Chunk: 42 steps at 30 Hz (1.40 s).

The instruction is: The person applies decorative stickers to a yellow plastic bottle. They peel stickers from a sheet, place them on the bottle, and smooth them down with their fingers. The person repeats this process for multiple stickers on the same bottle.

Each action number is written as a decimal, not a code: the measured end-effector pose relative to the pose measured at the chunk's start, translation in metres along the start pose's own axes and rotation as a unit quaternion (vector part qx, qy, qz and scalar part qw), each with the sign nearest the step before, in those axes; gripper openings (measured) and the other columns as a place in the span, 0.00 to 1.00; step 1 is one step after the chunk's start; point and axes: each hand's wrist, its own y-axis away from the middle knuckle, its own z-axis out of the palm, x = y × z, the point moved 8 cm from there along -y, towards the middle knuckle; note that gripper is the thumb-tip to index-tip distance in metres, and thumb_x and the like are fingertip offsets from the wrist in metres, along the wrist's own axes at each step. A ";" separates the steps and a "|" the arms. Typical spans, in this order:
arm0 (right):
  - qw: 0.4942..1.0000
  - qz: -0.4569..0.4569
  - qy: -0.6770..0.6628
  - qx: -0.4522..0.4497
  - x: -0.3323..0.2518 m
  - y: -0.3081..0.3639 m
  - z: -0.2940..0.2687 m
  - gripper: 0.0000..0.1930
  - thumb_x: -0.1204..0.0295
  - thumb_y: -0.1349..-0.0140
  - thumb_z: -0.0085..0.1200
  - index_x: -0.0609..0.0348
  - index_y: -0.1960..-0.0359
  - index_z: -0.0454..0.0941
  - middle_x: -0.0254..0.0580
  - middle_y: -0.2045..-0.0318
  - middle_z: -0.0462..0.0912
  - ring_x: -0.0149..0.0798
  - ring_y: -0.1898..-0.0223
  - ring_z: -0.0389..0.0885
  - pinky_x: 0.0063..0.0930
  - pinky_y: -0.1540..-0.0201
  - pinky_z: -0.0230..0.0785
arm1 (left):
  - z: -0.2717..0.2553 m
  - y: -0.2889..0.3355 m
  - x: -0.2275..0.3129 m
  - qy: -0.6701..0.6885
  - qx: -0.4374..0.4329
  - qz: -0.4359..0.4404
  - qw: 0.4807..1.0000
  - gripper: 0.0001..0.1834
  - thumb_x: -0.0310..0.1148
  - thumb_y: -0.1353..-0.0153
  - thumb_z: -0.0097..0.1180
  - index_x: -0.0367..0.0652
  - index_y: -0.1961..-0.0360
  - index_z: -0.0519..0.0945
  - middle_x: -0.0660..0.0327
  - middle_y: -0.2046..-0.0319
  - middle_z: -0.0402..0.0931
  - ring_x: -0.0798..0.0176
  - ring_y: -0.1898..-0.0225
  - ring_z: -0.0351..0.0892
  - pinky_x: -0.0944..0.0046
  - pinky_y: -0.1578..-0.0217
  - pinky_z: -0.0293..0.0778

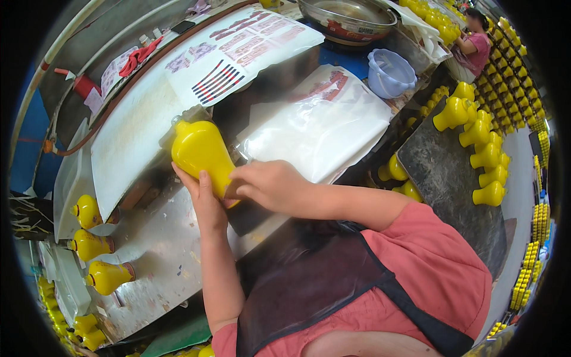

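Shirt (431, 262), then vase (202, 152) by board edge (126, 183)

No words or numbers could be read. Red and purple print, too small to make out, covered the sheets (253, 47) at the far end of the white board (140, 107). Red print (336, 83) marked the stacked papers (315, 134), and a blurred red label (347, 28) stood on the side of the metal basin (380, 35).

A red cloth (140, 58) lies near a dark flat object (183, 27), perhaps a phone.
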 end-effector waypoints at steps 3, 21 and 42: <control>0.997 0.044 0.047 0.048 0.013 0.003 -0.007 0.11 0.70 0.36 0.63 0.55 0.54 0.80 0.47 0.70 0.83 0.51 0.68 0.85 0.42 0.64 0.78 | 0.006 -0.004 0.003 0.055 -0.039 -0.008 0.998 0.39 0.34 0.24 0.49 0.49 0.18 0.44 0.55 0.27 0.59 0.55 0.30 0.66 0.57 0.30 0.62; 0.944 0.313 0.019 -0.103 0.133 0.028 -0.073 0.14 0.62 0.35 0.59 0.63 0.68 0.85 0.49 0.64 0.86 0.41 0.61 0.83 0.30 0.57 0.73 | -0.002 0.000 0.002 -0.073 0.008 0.035 0.997 0.48 0.31 0.32 0.52 0.43 0.18 0.39 0.49 0.22 0.46 0.49 0.22 0.50 0.54 0.24 0.47; 0.889 0.427 0.126 0.109 0.175 0.075 -0.226 0.17 0.61 0.41 0.59 0.67 0.70 0.82 0.48 0.78 0.82 0.40 0.73 0.83 0.37 0.63 0.75 | 0.007 0.006 0.008 0.014 -0.012 0.034 0.999 0.46 0.31 0.29 0.57 0.47 0.19 0.44 0.49 0.29 0.62 0.52 0.29 0.65 0.55 0.28 0.59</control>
